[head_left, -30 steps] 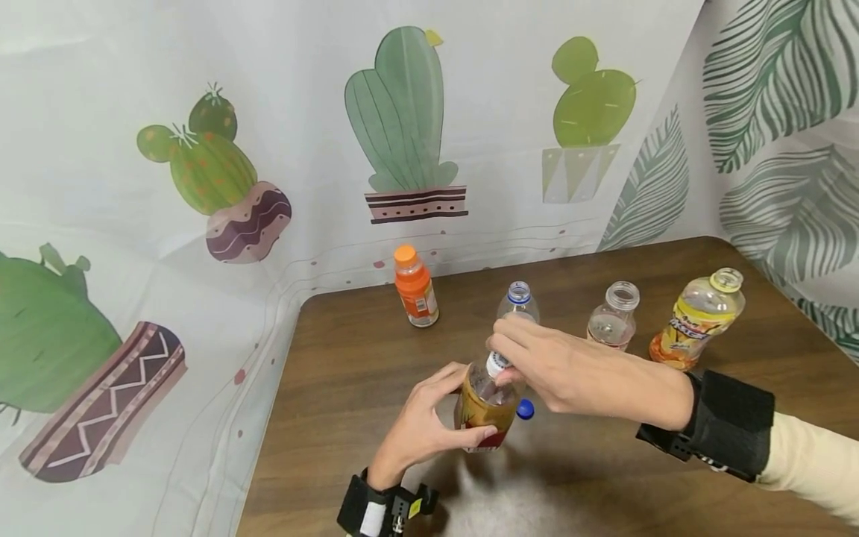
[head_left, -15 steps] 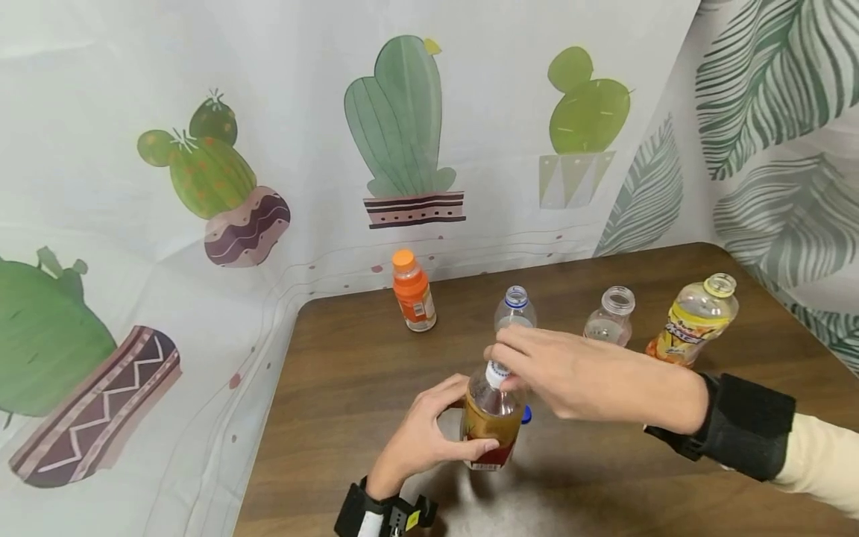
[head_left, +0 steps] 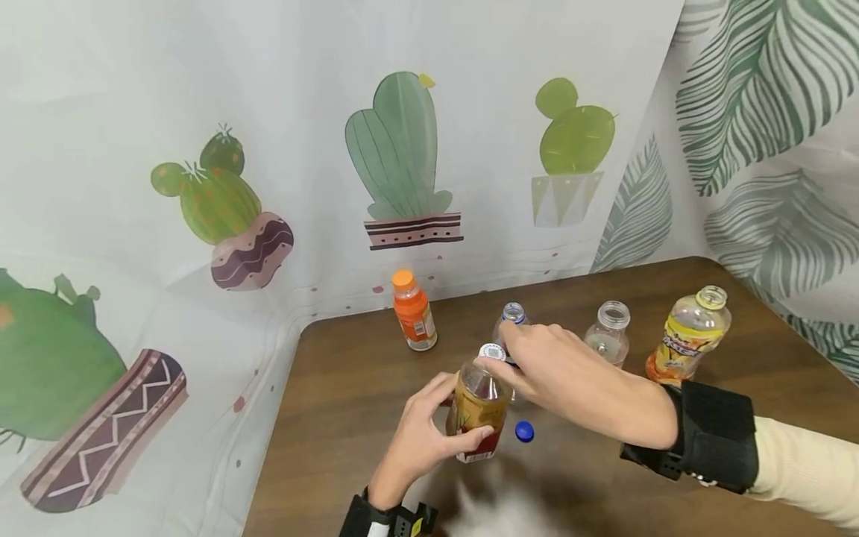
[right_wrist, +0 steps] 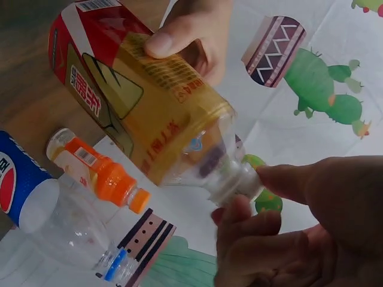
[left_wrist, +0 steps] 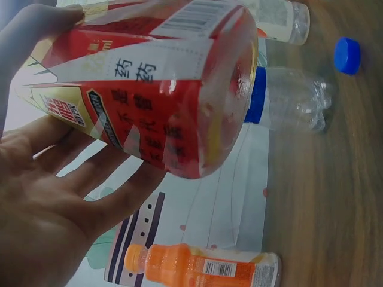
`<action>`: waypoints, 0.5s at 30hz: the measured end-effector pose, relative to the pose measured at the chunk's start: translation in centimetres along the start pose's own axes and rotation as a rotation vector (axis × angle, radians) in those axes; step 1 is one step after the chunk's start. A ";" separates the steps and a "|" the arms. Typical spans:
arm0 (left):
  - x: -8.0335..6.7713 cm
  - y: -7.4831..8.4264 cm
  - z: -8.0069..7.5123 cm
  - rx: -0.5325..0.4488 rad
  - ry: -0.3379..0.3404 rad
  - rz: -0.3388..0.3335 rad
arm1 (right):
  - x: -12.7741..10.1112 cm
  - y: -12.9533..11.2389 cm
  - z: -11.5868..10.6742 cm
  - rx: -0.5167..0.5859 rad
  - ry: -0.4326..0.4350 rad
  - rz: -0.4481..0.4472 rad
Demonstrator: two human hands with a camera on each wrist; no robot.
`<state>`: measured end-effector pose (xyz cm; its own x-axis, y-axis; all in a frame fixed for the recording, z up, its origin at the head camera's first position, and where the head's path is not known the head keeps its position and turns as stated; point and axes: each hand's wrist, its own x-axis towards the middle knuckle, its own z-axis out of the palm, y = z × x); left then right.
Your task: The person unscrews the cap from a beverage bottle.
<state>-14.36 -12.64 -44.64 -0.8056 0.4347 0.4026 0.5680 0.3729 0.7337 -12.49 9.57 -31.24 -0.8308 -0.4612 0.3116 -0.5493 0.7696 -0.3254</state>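
Brown table (head_left: 376,373) | left hand (head_left: 419,440) grips bottle (head_left: 475,406); right hand (head_left: 557,373) pinches cap (head_left: 492,350); table edge near left

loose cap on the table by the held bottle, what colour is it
Blue. The loose cap lies on the table; it shows best in the head view.

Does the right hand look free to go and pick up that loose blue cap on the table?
Probably not at once: the right hand pinches the white cap, though the blue cap lies uncovered nearby.
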 end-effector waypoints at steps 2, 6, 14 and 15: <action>-0.2 -0.1 0.2 0.020 -0.002 -0.016 | 0.1 0.0 0.4 0.014 -0.020 0.031; -0.4 -0.1 0.5 0.059 -0.007 -0.019 | 0.2 0.2 1.0 0.026 -0.066 0.089; 0.0 -0.3 0.4 0.055 -0.020 0.054 | 0.4 0.9 1.5 -0.051 -0.030 -0.037; 0.0 -0.4 0.3 0.052 -0.027 0.057 | 0.4 1.0 1.5 -0.050 -0.029 -0.049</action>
<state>-14.51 -12.51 -45.06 -0.7673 0.4783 0.4272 0.6212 0.3888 0.6804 -13.45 9.48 -32.74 -0.8054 -0.5113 0.3000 -0.5852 0.7664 -0.2650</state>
